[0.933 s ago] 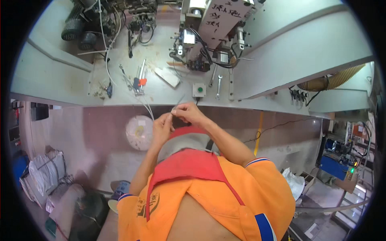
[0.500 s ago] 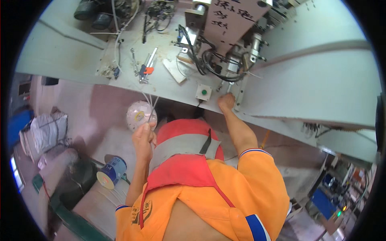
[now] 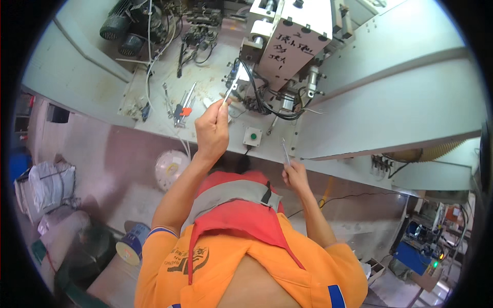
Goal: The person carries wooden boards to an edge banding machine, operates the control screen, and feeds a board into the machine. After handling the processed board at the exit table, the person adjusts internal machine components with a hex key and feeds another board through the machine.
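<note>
The left hand [image 3: 212, 129] is raised over the near edge of the pale grey machine bed [image 3: 154, 110], fingers pinched shut on a thin silver metal rod [image 3: 229, 92]. The rod's tip points up toward the black cable bundle [image 3: 267, 105] at the foot of the white machine head [image 3: 292, 38], seemingly so it can reach in among the fittings. The right hand [image 3: 295, 176] sits lower, just off the bed's near edge, closed around a second short silver pin [image 3: 284, 151] held upright, clear of the machine. A green push button in a small grey box [image 3: 252, 136] lies between the two hands. Loose hand tools with an orange handle [image 3: 181, 109] lie left of the raised hand. The cables crowd the head; open floor lies below the bed edge.
</note>
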`<state>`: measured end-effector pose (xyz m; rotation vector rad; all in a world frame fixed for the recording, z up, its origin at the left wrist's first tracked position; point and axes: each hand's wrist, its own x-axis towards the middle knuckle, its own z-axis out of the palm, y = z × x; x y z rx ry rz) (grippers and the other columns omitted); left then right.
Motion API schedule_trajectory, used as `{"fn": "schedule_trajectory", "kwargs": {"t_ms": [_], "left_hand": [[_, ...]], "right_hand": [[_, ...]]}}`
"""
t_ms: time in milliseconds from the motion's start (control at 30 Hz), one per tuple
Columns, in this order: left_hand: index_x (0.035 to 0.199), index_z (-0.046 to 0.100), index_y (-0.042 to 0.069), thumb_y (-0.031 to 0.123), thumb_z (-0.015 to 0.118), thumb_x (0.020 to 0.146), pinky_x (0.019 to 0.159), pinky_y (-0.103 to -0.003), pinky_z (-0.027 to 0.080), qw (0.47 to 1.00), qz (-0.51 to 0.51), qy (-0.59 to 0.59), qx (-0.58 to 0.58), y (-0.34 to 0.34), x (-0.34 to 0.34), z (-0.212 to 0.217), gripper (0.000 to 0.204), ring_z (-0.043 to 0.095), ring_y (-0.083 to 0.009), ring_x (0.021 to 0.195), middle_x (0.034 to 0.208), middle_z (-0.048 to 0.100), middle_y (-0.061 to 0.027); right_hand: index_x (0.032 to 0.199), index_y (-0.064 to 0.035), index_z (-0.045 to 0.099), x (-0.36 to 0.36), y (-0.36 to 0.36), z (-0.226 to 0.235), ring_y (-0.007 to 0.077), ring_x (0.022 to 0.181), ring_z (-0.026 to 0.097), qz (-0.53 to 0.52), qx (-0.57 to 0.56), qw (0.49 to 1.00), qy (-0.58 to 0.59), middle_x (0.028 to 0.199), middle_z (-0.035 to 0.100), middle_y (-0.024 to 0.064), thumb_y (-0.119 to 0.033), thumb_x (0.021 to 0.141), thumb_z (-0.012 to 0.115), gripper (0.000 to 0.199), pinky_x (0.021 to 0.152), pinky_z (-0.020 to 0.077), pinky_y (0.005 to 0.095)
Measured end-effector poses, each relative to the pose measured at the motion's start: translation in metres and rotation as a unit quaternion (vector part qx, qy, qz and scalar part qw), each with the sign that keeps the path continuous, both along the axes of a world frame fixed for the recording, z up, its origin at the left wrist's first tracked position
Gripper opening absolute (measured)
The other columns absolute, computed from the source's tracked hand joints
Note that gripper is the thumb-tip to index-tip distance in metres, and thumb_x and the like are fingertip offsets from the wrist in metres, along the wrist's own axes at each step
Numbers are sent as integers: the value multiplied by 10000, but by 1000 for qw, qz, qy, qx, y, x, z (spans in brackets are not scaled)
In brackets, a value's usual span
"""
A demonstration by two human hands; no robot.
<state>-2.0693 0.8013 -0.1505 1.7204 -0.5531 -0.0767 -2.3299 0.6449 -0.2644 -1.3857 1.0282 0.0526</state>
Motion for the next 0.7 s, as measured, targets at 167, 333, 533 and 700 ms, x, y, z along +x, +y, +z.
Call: {"fn": "schedule_trajectory", "kwargs": {"t_ms": [167, 333, 533, 700], "left_hand": [[1004, 654, -28, 113, 520, 980, 493, -309, 375, 999, -30, -14, -38, -31, 18, -14, 195, 470, -113, 515, 589, 518, -92], [985, 649, -30, 111, 509, 974, 519, -363, 413, 997, -25, -35, -63, -34, 29, -16, 199, 545, -232, 527, 635, 560, -159], [1031, 666, -35, 110, 516, 974, 513, -299, 386, 996, -39, -49, -70, -39, 32, -25, 216, 465, -99, 545, 603, 522, -50], [1021, 669, -36, 110, 513, 973, 517, -300, 393, 996, -24, -60, -62, -42, 29, -29, 219, 484, -115, 542, 619, 553, -67]], "right_hand": [[931, -13, 619, 7, -10, 156, 82, 499, 521, 54, -239, 969, -43, 599, 564, 11, -164, 968, 539, 175, 470, 406, 241], [991, 21, 616, 79, -19, 245, 138, 523, 566, 144, -446, 882, -46, 579, 544, 88, -113, 956, 544, 156, 501, 429, 305], [945, 4, 621, 151, -49, 257, 354, 588, 567, 283, -525, 800, -58, 641, 568, 172, -104, 903, 587, 120, 582, 446, 397], [926, 12, 654, 187, -82, 232, 176, 540, 520, 340, -525, 779, -55, 608, 548, 114, -104, 915, 585, 135, 541, 422, 332]]}}
